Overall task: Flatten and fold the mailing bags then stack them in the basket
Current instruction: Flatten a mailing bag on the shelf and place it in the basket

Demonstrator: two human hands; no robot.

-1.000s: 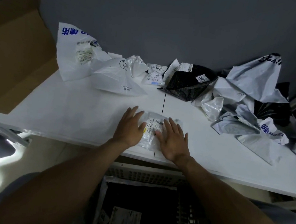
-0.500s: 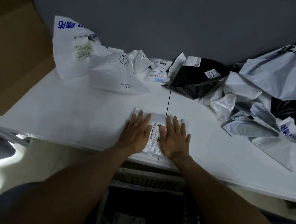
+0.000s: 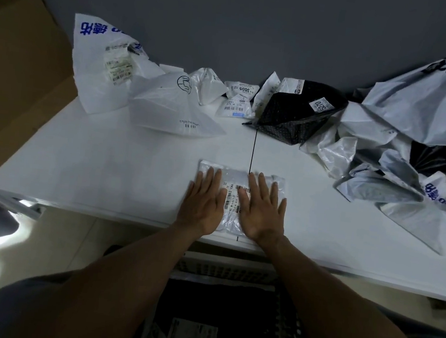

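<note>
A small white mailing bag (image 3: 234,197) with a barcode label lies flat near the front edge of the white table (image 3: 107,162). My left hand (image 3: 204,201) presses its left half with straight fingers. My right hand (image 3: 261,208) lies flat on its right half, and only the middle strip and the far corners of the bag show between and past my hands. Below the table edge sits a dark basket (image 3: 290,332) holding a black bag (image 3: 218,306) with a white label.
Along the back wall lie several loose bags: a tall white bag with blue print (image 3: 100,65), a white bag (image 3: 173,105), small labelled packets (image 3: 239,99), a black dotted bag (image 3: 296,113). A crumpled heap of bags (image 3: 411,150) fills the right. A cardboard box (image 3: 15,70) stands at left.
The bag has spread wider and flatter under my hands. Both hands have slid forward and apart over it, from a loose hold to flat palms.
</note>
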